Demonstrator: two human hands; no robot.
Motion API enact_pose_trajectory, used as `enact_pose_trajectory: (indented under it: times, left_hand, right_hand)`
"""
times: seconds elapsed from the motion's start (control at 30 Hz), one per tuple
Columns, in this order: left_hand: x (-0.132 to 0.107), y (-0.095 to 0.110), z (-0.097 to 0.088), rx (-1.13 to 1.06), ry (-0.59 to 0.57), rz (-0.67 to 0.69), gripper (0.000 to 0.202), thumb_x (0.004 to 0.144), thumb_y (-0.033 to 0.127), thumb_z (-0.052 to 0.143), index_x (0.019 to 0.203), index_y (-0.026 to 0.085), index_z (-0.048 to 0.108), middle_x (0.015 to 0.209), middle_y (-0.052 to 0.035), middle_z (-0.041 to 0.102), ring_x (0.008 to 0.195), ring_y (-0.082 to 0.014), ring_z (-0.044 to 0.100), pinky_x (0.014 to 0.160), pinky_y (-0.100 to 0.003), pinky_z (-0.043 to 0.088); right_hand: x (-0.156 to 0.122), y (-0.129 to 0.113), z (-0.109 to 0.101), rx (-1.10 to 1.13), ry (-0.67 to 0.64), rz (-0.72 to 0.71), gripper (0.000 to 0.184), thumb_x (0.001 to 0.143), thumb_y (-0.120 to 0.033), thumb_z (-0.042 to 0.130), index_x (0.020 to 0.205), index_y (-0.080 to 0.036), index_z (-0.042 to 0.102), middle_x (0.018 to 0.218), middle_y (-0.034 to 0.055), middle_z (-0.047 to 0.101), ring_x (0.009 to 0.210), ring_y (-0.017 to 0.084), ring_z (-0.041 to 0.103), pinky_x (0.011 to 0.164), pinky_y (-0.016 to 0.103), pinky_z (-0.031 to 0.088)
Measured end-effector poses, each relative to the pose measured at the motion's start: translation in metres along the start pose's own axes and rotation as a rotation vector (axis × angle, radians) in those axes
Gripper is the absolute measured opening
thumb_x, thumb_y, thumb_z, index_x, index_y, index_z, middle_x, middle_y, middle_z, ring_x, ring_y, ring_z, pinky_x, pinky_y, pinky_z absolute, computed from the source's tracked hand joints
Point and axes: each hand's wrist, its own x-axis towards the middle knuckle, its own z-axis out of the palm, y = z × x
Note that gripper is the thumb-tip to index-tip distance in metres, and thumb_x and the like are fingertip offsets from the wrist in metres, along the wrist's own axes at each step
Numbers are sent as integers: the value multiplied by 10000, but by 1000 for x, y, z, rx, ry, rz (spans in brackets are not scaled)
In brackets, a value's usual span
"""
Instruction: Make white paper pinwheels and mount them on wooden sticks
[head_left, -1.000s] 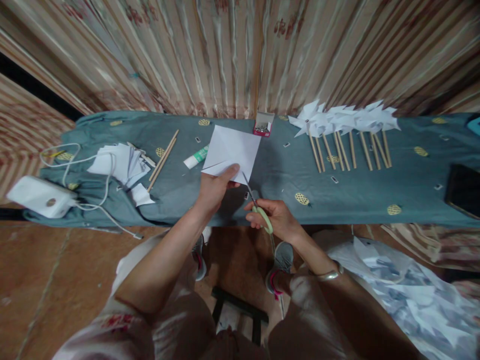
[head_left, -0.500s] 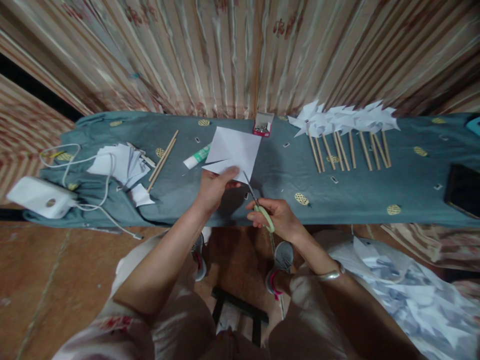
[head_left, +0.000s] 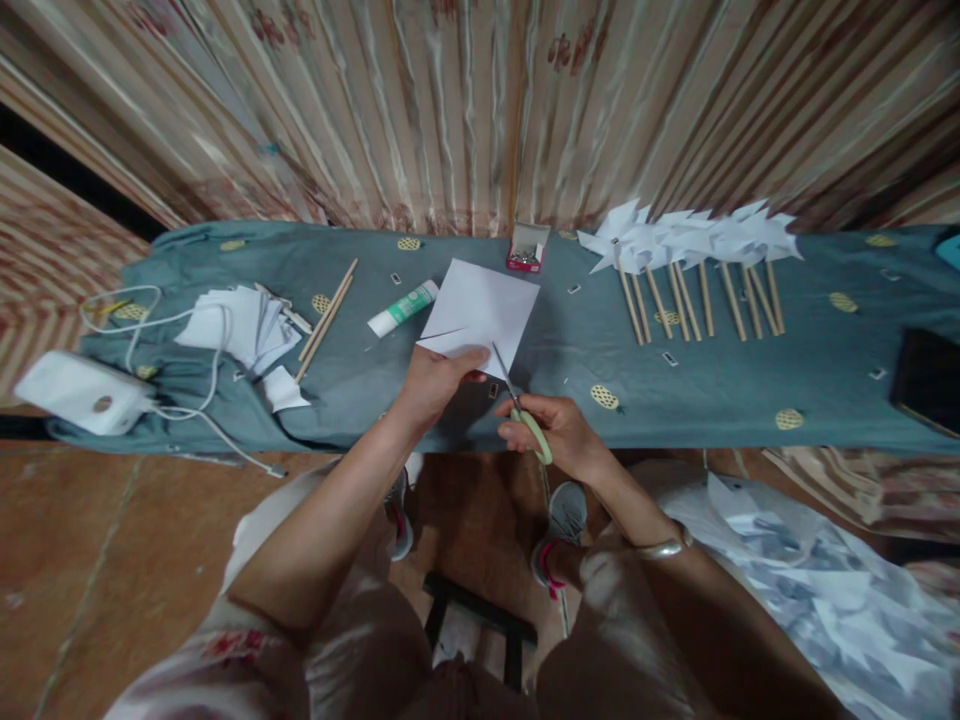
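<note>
A square sheet of white paper [head_left: 491,305] is pinched at its near left edge by my left hand [head_left: 439,382], thumb on top. One slit runs into the sheet from its left side. My right hand [head_left: 551,432] is closed on the light-green handles of a pair of scissors [head_left: 534,432]. The blades reach up to the sheet's near right part, just right of my left thumb. Behind my left hand lies a green and white glue tube [head_left: 403,308]. A small red box [head_left: 526,248] of shiny metal pins stands open beyond the paper.
Paper pinwheels [head_left: 690,240] on wooden sticks lie in a row at the back right. To the left are a stack of paper [head_left: 236,325], loose sticks [head_left: 328,315] and a white power bank [head_left: 82,392] with cables. A dark phone-like object [head_left: 926,380] lies far right; below, a bag of pinwheels [head_left: 832,600].
The paper and my left hand have shifted slightly right and nearer to me, uncovering more of the glue tube. My right hand with the scissors has barely moved.
</note>
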Motion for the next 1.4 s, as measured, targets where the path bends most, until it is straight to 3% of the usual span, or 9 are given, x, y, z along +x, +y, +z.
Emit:
enact_pose_trajectory:
  times: [0.43,0.8,1.4]
  left_hand:
    - [-1,0,0,-2,-1,4,328,551,231,782,853,178,667,772,-6,693,624,-140,620,513,-226,516]
    - [-1,-3,0,13,-36,-47,240,543,229,774,754,172,674,742,7,681,620,-127,606,526,-219,505]
    - [-1,-5,0,27,-57,-73,206,548,232,778,713,165,674,744,-12,690,643,-136,607,541,-230,505]
  right_hand:
    - [1,-7,1,32,28,72,418,580,-534,826,760,-186,680,506,-46,600,457,89,525,456,211,406]
    - [1,-10,-1,55,40,102,444,546,-503,851,786,-176,673,501,-58,595,464,92,546,476,215,440]
    - [3,-2,-4,24,22,43,418,596,-542,816,753,-177,688,536,-42,598,476,79,522,476,206,425]
